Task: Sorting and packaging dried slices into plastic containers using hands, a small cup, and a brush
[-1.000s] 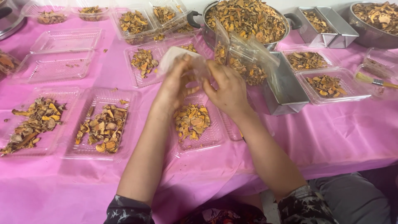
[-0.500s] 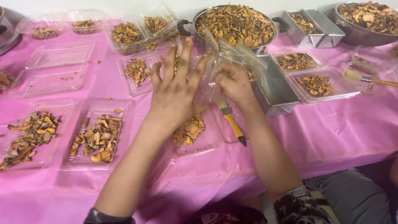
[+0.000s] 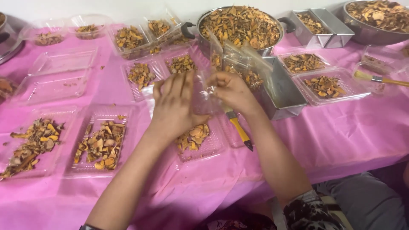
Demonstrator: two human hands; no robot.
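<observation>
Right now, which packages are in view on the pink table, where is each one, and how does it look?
Clear plastic bag: held between left hand and right hand, see-through, crinkled.
Clear plastic tray: under the hands, rectangular, some orange-brown dried pieces.
Two clear trays: front left, filled with the same pieces.
Empty clear trays: back left.
No labels, signs or screens are visible.

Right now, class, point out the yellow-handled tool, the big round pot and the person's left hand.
Yellow-handled tool [image 3: 239, 130]: head view, on its handle.
Big round pot [image 3: 274, 50]: head view, on its metal wall.
Left hand [image 3: 174, 106]: head view, on its back.
</observation>
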